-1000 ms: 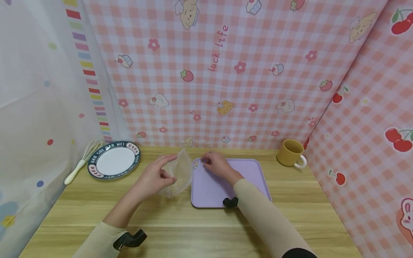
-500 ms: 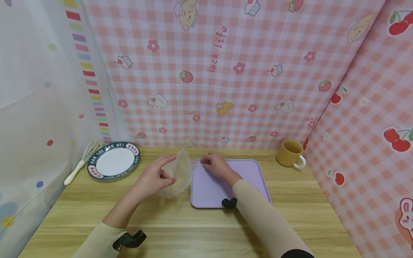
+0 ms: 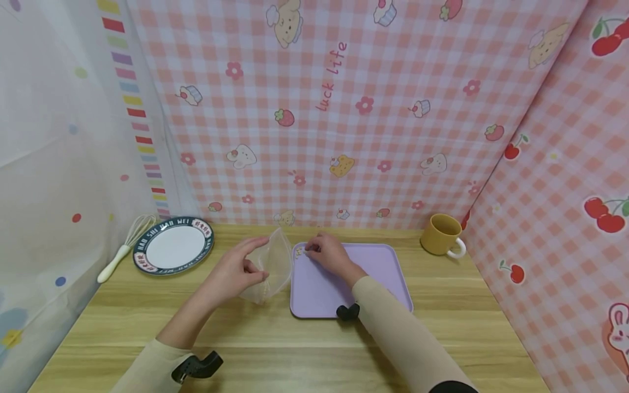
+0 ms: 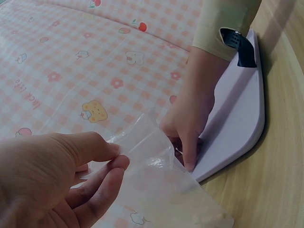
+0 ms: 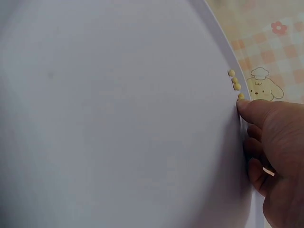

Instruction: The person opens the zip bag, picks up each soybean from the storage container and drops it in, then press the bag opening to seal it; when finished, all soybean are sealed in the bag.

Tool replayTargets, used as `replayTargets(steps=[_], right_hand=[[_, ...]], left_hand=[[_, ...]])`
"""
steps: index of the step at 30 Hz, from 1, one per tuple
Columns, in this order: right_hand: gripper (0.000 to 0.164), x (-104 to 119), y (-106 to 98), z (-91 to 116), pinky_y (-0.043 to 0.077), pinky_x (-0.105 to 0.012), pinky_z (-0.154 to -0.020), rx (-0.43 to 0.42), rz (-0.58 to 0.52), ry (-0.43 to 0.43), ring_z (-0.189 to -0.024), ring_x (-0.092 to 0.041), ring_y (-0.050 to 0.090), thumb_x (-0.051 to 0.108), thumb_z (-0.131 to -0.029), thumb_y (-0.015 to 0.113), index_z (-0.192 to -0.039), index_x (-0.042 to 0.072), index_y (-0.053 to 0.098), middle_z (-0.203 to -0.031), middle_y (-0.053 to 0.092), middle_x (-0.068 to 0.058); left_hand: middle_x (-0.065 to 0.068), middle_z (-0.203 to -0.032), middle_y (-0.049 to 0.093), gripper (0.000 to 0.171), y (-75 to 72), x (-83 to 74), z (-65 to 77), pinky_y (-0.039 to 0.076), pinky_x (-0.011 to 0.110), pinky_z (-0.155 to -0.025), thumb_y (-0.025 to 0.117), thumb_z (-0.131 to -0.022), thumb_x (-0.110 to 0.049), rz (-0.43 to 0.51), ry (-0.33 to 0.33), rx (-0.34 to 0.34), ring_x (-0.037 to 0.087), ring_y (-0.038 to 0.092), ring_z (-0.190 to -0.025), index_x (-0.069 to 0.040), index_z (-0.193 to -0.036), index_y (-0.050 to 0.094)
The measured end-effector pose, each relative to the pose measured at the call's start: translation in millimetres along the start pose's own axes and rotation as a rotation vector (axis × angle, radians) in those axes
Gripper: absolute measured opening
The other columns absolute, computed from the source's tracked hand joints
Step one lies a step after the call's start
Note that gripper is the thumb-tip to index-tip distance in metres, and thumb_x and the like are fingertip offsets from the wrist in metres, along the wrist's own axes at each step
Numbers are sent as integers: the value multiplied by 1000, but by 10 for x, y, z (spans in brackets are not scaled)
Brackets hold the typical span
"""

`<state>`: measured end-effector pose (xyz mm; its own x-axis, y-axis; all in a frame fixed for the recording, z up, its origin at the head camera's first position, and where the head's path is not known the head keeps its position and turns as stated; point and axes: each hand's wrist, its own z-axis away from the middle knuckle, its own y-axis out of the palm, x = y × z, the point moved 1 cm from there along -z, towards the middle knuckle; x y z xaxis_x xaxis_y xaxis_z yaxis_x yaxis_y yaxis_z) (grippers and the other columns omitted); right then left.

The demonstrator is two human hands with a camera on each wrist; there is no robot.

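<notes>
My left hand (image 3: 235,274) pinches the side of a clear plastic bag (image 3: 279,261), whose mouth gapes toward the tray. Small yellowish pieces show through the bag's lower part. To its right, my right hand (image 3: 330,254) reaches into the far left corner of a lilac tray (image 3: 319,297). Its thumb and fingers are curled together low over the tray, pinching a yellow bean (image 5: 241,96) at the thumb tip in the right wrist view. Several yellow beans (image 5: 236,81) lie in a short row along the tray's raised rim. The other curled fingers overlap the rim.
A white plate (image 3: 178,246) with a dark green patterned rim lies at the left. Beside it rests a whisk (image 3: 123,251) with a cream handle. A yellow mug (image 3: 441,234) with a white handle stands at the back right. Patterned cloth (image 3: 363,136) hangs behind the wooden table.
The right hand's fingertips have shifted very slightly left and nearer within the tray corner. The left hand and the bag stay in place.
</notes>
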<state>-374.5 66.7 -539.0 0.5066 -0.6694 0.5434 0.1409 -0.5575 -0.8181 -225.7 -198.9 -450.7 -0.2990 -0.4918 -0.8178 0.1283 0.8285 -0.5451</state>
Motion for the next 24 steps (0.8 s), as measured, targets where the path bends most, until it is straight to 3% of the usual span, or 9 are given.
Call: replayTargets(steps=[8, 24], right_hand=[[8, 68, -9, 8, 57, -32, -81, -5, -22, 20, -89, -15, 64, 11, -100, 84, -108, 9, 85, -98, 66, -1], [3, 111, -55, 27, 56, -29, -81, 60, -77, 13, -90, -13, 62, 10, -101, 82, -104, 9, 82, -99, 66, 0]], left_hand=[[24, -165, 46, 78, -2, 11, -1, 62, 28, -65, 86, -92, 4, -5, -3, -1, 12, 72, -76, -1, -162, 52], [22, -166, 46, 80, -8, 20, -2, 63, 28, -66, 87, -92, 3, -17, -22, 6, 13, 73, -76, -3, -163, 51]])
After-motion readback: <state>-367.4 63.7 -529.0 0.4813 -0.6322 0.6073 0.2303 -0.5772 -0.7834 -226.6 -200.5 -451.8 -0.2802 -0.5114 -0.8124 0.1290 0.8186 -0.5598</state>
